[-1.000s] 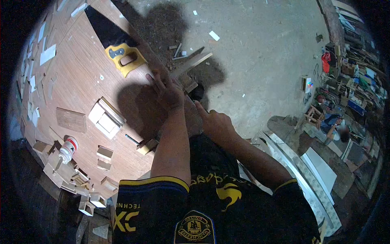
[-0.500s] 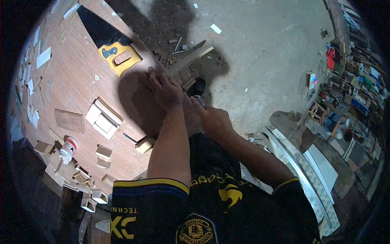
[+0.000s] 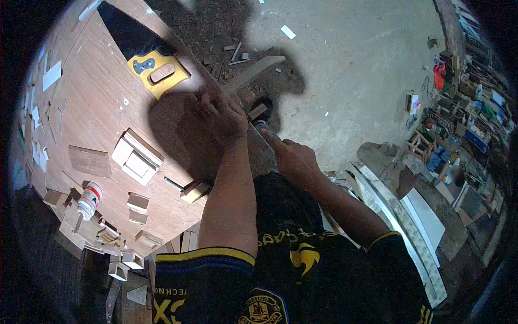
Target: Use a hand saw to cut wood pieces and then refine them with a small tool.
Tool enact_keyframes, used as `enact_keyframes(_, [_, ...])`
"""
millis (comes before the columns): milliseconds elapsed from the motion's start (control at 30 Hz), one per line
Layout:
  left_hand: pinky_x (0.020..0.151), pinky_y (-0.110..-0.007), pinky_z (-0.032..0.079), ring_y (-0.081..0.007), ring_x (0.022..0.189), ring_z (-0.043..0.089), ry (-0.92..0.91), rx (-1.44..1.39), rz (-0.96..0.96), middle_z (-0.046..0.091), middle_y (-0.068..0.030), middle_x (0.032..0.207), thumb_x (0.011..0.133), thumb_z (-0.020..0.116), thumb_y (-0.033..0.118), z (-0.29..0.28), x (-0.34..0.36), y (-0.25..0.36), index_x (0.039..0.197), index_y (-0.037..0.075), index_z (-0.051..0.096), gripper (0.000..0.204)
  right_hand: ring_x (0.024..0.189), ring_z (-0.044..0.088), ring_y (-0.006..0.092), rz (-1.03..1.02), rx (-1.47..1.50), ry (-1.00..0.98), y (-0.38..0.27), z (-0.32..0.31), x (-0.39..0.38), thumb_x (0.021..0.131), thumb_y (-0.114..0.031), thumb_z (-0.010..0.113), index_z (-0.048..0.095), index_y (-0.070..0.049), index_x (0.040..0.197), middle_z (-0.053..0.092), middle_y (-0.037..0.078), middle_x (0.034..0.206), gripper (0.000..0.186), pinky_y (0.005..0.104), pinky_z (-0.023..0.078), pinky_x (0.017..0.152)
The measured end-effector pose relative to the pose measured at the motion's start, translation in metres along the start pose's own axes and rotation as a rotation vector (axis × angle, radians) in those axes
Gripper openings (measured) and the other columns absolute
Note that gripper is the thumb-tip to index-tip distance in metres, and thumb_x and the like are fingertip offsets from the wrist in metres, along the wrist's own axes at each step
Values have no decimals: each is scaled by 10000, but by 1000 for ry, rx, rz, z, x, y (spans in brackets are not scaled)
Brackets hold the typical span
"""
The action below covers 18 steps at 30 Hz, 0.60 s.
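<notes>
In the shadow at the table's [image 3: 108,116] right edge, my left hand [image 3: 225,116] is low over the surface with its fingers bent and drawn together. Whatever they press or hold is too dark to make out. My right hand [image 3: 297,162] is closed like a fist just off that edge, nearer to me, its index finger side toward the left hand. What it grips is hidden. A handsaw [image 3: 148,81] with a yellow handle and black blade lies beyond my left hand. Nearer lie a small box-like wooden piece [image 3: 137,157] and a wooden block [image 3: 195,191] beside a dark pen-like stick.
A white bottle with a red band [image 3: 89,201] stands at the left among small wooden boxes [image 3: 132,259]. A thin brown panel [image 3: 89,161] lies flat. Wood offcuts [image 3: 253,73] litter the floor; long boards [image 3: 399,232] lean at right. Another person [image 3: 450,173] is far right.
My right hand has drawn back a little, toward me and to the right. The left hand has stayed near the table edge, shifting only slightly.
</notes>
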<state>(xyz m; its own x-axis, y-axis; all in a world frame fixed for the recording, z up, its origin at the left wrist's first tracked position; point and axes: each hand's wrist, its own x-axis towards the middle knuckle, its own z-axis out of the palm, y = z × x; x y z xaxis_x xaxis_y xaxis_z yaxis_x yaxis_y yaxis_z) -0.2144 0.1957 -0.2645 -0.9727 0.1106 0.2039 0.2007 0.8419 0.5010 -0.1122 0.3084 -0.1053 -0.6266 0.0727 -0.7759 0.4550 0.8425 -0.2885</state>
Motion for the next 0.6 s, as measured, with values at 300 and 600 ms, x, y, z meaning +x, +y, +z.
enact_keyframes(300, [1096, -651, 296, -509, 1355, 327, 24, -6, 20, 463, -216, 1201, 945, 481, 147, 6, -4, -6, 1021, 32, 563, 160, 995, 666, 384, 159, 744, 135, 15, 30, 28, 979, -313, 537, 673, -44, 1173, 686, 205, 1105, 359, 423, 517, 890])
enact_keyframes(600, [1094, -621, 311, -493, 1322, 369, -45, 162, 52, 476, -200, 1182, 923, 519, 152, -19, 10, 16, 993, 37, 603, 159, 941, 697, 289, 187, 912, 268, 20, 56, 21, 963, -299, 576, 673, -75, 1196, 714, 173, 1052, 338, 377, 530, 816])
